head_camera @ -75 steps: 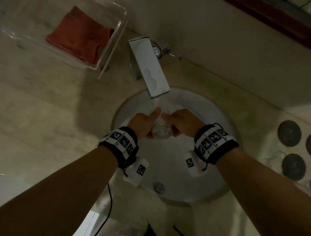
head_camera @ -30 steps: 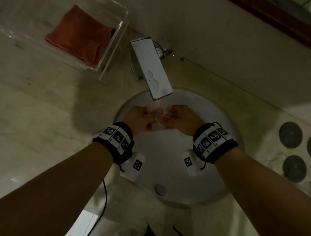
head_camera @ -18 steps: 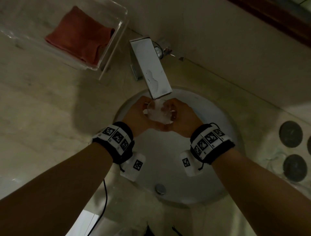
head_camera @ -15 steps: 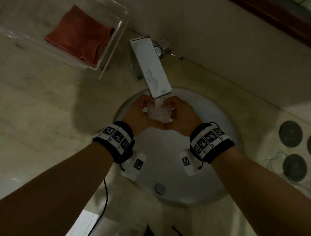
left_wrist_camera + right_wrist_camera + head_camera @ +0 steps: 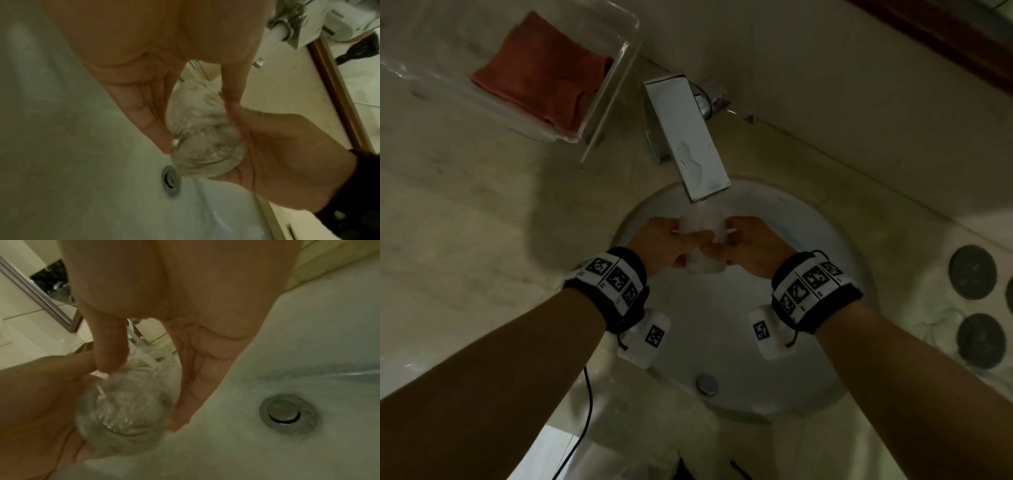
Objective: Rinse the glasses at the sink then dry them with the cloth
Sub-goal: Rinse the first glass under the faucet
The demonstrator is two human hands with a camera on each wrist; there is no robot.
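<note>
Both hands gripped glass [image 5: 702, 240]: our left hand [image 5: 661, 245] on left side, right hand [image 5: 751, 248] on right, thumbs across top. We held glass under faucet [image 5: 686, 137], water running into it, over sink [image 5: 825, 387]. Red cloth [image 5: 541, 72] lay far left in clear tray [image 5: 619, 78], well apart.
</note>
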